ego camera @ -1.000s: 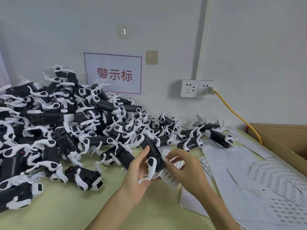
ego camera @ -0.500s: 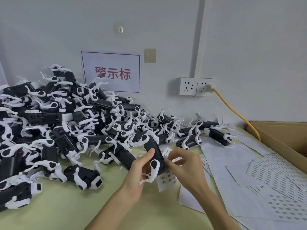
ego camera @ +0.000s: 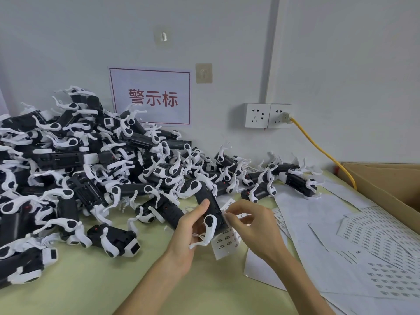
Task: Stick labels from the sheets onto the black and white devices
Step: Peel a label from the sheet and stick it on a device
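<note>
Yellow-green table (ego camera: 91, 280) below a white wall, head view: the left hand (ego camera: 188, 230) grips one black and white device (ego camera: 208, 208) near centre, at 4 o'clock of the heaped pile of devices (ego camera: 79, 173). The right hand (ego camera: 252, 226), at 3 o'clock of it, pinches narrowly at the label strip (ego camera: 223, 244) hanging at 5 o'clock below the device, and further label sheets (ego camera: 375, 242) lie at 4 o'clock. Step judged: peeling a label free, so the next move calls for laying it squarely on the device's black flank and pressing it flat; against one second earlier, hands and device sit almost unchanged, but more of the strip shows beneath the device.
</note>
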The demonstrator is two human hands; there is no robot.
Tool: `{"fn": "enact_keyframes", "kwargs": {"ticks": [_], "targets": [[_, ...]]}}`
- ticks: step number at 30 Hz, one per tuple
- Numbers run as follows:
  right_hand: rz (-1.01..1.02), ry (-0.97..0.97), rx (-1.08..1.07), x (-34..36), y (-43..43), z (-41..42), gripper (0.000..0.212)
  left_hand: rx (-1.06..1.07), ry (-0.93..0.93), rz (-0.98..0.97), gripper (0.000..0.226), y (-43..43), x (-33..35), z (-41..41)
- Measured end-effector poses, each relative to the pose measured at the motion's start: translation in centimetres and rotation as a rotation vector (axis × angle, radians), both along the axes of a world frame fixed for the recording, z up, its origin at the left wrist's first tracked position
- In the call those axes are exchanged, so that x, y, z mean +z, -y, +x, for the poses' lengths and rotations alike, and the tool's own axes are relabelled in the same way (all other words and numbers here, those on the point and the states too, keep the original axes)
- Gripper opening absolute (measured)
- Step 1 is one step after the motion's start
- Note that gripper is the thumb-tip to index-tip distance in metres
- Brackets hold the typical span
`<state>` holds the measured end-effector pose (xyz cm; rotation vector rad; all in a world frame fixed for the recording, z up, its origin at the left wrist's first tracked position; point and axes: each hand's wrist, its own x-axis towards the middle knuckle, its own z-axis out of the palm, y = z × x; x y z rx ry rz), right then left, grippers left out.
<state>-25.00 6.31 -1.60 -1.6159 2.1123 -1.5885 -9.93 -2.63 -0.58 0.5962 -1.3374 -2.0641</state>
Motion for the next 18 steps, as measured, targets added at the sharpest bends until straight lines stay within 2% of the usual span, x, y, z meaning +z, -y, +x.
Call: {"fn": "enact_keyframes", "kwargs": {"ticks": [3,5,9,18], "targets": [[0.024,-0.015,0.014,0.03,0.09,0.07,0.009,-0.012,-0.019,-0.005,0.029,-0.08,0.04,0.03],[0.025,0.001,-0.008,0.11,0.05,0.07,0.011,-0.014,-0.047,-0.001,0.028,-0.06,0.04,-0.03],[0.001,0.023,-0.039,0.25,-0.27,0.10,0.024,-0.001,-0.033,-0.044,0.041,-0.20,0.28,-0.08],[0.041,0.010,-0.072,0.04,0.00,0.14,0.022,0.060,0.009,-0.085,0.042,-0.20,-0.07,-0.20]]}}
